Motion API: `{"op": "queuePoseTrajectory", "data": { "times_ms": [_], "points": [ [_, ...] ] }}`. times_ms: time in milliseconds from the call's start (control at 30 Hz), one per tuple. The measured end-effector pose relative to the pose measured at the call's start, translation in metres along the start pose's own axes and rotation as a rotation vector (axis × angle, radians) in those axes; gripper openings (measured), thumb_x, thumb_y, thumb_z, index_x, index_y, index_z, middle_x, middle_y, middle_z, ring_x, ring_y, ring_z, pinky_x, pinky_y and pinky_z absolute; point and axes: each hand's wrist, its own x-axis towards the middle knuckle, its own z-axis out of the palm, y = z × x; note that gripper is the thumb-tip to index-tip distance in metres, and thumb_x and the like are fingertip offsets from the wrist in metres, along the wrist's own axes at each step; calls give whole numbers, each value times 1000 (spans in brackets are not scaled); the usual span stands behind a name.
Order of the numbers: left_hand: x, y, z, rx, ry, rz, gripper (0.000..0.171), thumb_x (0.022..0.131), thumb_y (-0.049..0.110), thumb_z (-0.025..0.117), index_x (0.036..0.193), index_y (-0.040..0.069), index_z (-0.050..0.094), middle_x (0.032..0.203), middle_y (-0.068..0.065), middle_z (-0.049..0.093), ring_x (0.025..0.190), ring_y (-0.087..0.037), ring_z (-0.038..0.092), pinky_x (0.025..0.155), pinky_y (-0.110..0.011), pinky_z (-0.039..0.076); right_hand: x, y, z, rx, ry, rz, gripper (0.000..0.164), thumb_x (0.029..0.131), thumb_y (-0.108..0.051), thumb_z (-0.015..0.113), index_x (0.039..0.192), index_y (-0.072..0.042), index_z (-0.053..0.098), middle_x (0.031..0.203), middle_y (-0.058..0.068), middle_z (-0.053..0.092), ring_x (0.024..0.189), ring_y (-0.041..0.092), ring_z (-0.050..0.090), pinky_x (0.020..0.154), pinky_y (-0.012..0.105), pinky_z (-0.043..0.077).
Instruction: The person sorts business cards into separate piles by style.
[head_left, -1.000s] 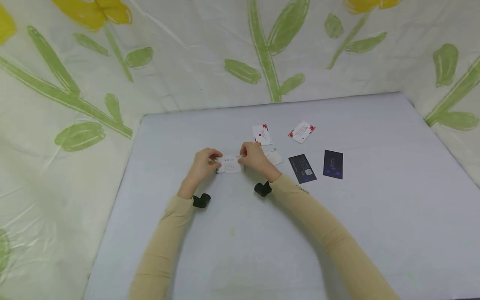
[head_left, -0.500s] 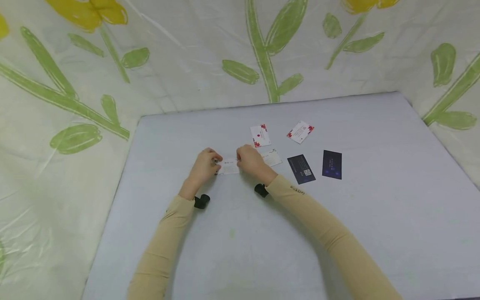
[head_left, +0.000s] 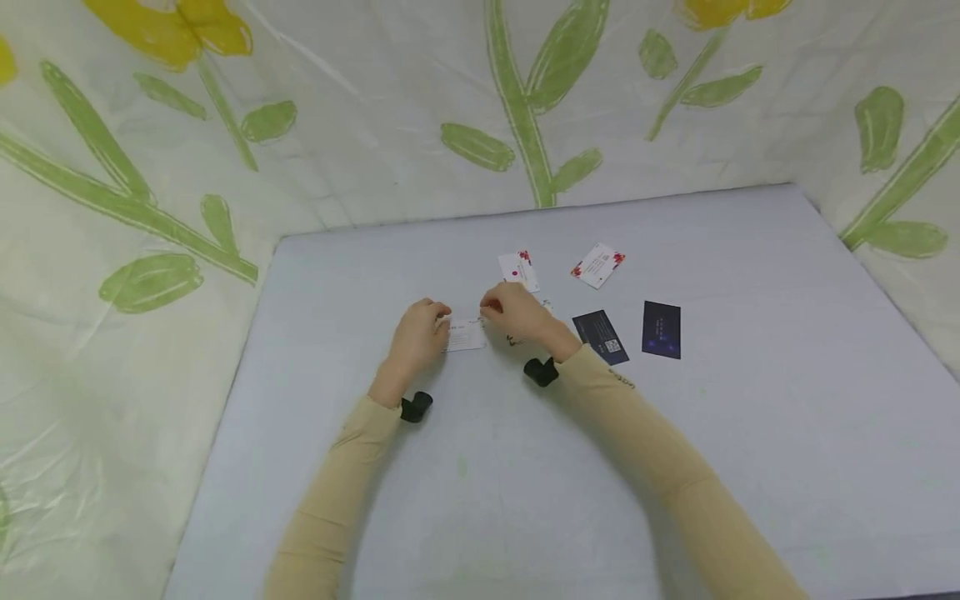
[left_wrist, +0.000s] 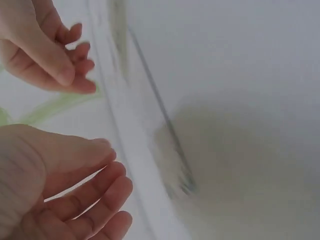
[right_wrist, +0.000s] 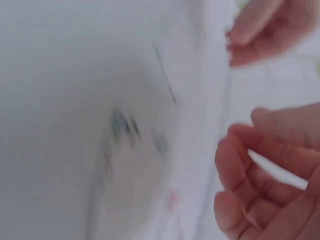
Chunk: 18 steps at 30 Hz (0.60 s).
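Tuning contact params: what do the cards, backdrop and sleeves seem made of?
Cards: likely printed card stock, thin and crisp-edged; matte or coated unclear. Backdrop: probably plastic film, slightly glossy, creases catching light. Sleeves: matte fabric, soft wrinkles; fibre can't be told.

On the pale table (head_left: 461, 517), can see two dark cards (head_left: 662, 330) and, farther back, two white-and-red cards (head_left: 597, 266). Left of the dark ones, can see one white card (head_left: 467, 335) and another white card (head_left: 547, 306), mostly hidden.

Booth within flower-patterned sheeting (head_left: 352, 158)
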Motion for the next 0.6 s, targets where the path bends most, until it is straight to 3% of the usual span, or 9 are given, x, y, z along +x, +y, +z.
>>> {"op": "queuePoseTrajectory", "data": {
  "times_ms": [133, 267, 433, 600],
  "points": [
    [6, 25, 7, -6, 35, 60, 22, 89, 4, 57, 107, -7, 62, 100, -18, 61, 93, -30, 57, 80, -39, 47, -10, 17, -30, 25, 53, -84, 19, 90, -4, 57, 103, 8, 64, 97, 16, 64, 88, 25, 57, 79, 37, 47],
    [15, 47, 19, 10, -11, 88, 27, 89, 7, 59, 112, -6, 61, 106, -19, 60, 100, -31, 56, 85, -40, 46, -22, 33, -50, -34, 31, -74, 22, 87, -1, 60, 106, 9, 62, 103, 19, 62, 96, 31, 56, 86, 41, 44],
    [26, 60, 39, 112, -79, 90, 34, 89, 13, 60, 117, -6, 57, 113, -20, 57, 104, -32, 53, 87, -43, 45, -33, 49, -51, -138, -43, 31, 34, 85, -7, 64, 116, 7, 59, 117, 19, 55, 111, 33, 50, 95, 43, 39],
    [31, 66, 52, 243, -115, 98, 45, 88, 21, 63, 122, -7, 52, 118, -21, 52, 107, -33, 50, 86, -45, 44, -41, 63, -43, -204, -78, 62, 46, 82, -11, 70, 122, 5, 55, 122, 19, 51, 113, 32, 48, 96, 43, 39]
  ]
}}
